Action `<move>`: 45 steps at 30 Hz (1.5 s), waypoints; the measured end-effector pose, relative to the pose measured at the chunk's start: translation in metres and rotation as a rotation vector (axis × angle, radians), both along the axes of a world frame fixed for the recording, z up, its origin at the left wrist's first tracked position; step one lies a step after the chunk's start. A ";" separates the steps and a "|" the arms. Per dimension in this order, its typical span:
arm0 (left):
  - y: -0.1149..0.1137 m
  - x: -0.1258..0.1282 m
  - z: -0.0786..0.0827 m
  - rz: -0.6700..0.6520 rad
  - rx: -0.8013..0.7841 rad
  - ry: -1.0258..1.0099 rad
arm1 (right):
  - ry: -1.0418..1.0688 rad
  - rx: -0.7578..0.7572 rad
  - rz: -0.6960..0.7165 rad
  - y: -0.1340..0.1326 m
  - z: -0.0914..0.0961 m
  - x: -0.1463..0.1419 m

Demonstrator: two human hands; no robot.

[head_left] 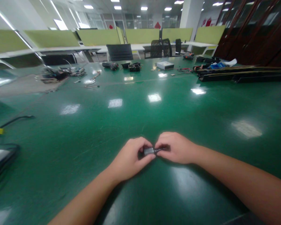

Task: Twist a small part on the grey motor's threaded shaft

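Observation:
Both hands rest together on the green table [140, 103] near its front edge. My left hand [131, 157] is closed, pinching a small grey metal cylinder [149, 151] between thumb and fingers. My right hand [174, 147] is closed too, its fingertips gripping the dark end of the same small part. The part lies level between the two hands, mostly hidden by the fingers.
A black cable with a yellow tag [0, 131] and a dark device [0, 157] lie at the left edge. Far across the table sit small tools [110, 65], a white box [165, 65], long black bars [243, 75] and scattered parts [61, 73]. Office chairs and green partitions stand behind.

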State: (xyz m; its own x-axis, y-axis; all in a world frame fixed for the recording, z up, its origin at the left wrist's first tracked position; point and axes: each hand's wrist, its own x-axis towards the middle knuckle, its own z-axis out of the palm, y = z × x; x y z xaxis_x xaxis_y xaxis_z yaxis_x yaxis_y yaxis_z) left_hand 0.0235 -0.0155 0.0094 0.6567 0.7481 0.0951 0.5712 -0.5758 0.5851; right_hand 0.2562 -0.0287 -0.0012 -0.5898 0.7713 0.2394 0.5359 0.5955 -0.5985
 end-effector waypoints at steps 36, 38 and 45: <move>0.001 -0.001 0.000 -0.012 0.036 0.009 | -0.077 -0.037 0.028 0.002 0.007 0.016; 0.001 -0.001 0.000 -0.016 0.031 0.003 | -0.090 -0.087 0.025 0.003 0.009 0.024; 0.000 -0.003 0.001 -0.027 0.018 -0.007 | -0.157 -0.218 -0.016 0.010 0.014 0.044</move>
State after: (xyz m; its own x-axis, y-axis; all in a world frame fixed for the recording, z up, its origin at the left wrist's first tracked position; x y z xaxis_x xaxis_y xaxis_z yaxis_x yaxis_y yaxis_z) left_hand 0.0207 -0.0159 0.0104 0.6757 0.7284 0.1131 0.5514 -0.6013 0.5783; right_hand 0.2999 -0.0187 0.0131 -0.5935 0.8044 -0.0271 0.6408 0.4519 -0.6206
